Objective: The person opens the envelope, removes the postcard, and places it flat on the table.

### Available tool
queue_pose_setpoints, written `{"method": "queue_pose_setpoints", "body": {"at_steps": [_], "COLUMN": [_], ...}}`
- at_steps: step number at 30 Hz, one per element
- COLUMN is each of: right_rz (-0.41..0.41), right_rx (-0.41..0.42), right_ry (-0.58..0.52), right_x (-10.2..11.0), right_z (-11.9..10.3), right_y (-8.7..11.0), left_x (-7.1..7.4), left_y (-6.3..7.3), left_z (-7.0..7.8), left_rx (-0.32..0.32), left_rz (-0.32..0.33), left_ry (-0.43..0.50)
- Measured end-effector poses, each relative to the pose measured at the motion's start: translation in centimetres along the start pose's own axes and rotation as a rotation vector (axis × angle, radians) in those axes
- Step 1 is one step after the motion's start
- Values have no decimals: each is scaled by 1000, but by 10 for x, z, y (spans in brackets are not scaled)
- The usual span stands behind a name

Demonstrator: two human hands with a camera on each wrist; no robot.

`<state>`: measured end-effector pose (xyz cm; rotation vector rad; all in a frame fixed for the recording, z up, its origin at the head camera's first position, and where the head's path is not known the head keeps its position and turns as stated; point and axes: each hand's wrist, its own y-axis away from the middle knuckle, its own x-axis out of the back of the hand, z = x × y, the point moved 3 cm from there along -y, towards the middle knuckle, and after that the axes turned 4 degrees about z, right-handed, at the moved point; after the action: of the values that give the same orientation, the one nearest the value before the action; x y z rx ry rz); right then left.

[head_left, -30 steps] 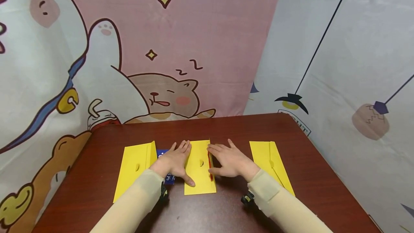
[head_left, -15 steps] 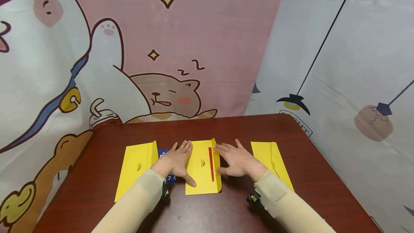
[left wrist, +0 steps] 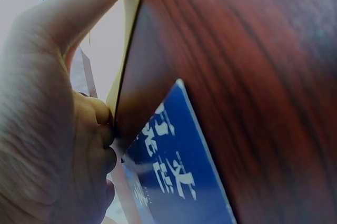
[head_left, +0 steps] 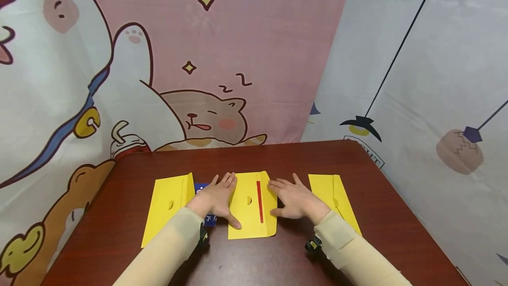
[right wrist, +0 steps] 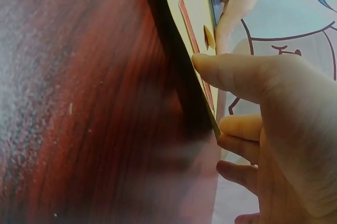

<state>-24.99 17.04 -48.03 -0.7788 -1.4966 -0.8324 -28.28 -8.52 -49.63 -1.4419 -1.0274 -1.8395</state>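
A yellow envelope lies in front of me with its flap unfolded to the right. Along it runs a red strip, and a small half-moon cut shows near the middle. My left hand rests with spread fingers on the envelope's left edge. On the other side, my right hand touches the flap's outer edge with thumb and fingertips. In the right wrist view the thumb lies at the flap's edge. Partly covered by my left arm is a blue card with white characters.
A second yellow envelope lies at the left, its flap side raised slightly. On the right is a third envelope, partly behind my right forearm. All lie on a dark red-brown wooden table, with a printed cartoon cloth behind.
The middle envelope's flap has swung open to the right, baring the red strip. My right hand has moved right along with it. The left hand stays on the envelope.
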Motion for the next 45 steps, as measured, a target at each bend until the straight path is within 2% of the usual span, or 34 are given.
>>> {"method": "queue_pose_setpoints", "body": {"at_steps": [9, 15, 20, 24, 29, 32, 39, 45], "right_rz": [-20, -39, -46, -50, -49, -50, -48, -48], "right_rx": [4, -8, -9, -11, -21, -27, -16, -22], "right_ry": [-17, -19, -42, -47, -39, -35, -46, -62], "right_x": [-7, -11, -13, -14, -14, -14, -12, -11], "right_z": [3, 4, 3, 3, 4, 5, 4, 2], "right_y": [1, 2, 1, 1, 1, 1, 2, 2], "left_x": [1, 8, 12, 12, 10, 9, 3, 1], "left_y": [-1, 1, -2, -7, -18, -25, -40, -44], "left_z": [3, 11, 18, 24, 36, 46, 62, 65], "left_rx": [9, 48, 104, 160, 223, 269, 397, 435], "left_rz": [-15, -50, -74, -30, 97, 151, 143, 140], "left_ry": [-21, -26, 19, 76, 100, 104, 93, 118]}}
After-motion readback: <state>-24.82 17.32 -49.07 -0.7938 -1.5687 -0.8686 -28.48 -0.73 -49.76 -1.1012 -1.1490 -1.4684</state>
